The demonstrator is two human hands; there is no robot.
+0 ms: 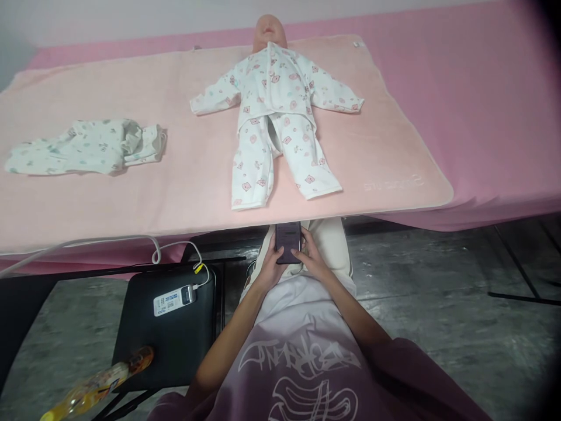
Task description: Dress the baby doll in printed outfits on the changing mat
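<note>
A dark smartphone [288,241] is held upright over my lap, just below the table's front edge. My left hand [273,260] grips its left side, and my right hand [310,251] grips its right side, both thumbs near the lower part of the screen. Beyond the phone, a baby doll [269,32] lies face up on the table. It wears a white printed jacket [280,82] and matching trousers [254,164], with the sleeves spread outward. To the left lies a folded white baby garment [87,146] with a pale green print.
A peach-coloured mat [193,187] lies over the pink tablecloth [482,105]. At lower left, a black stool [175,351] carries a white device [174,301] with a cable [131,237] plugged in. A bottle of yellow drink [100,386] also stands there.
</note>
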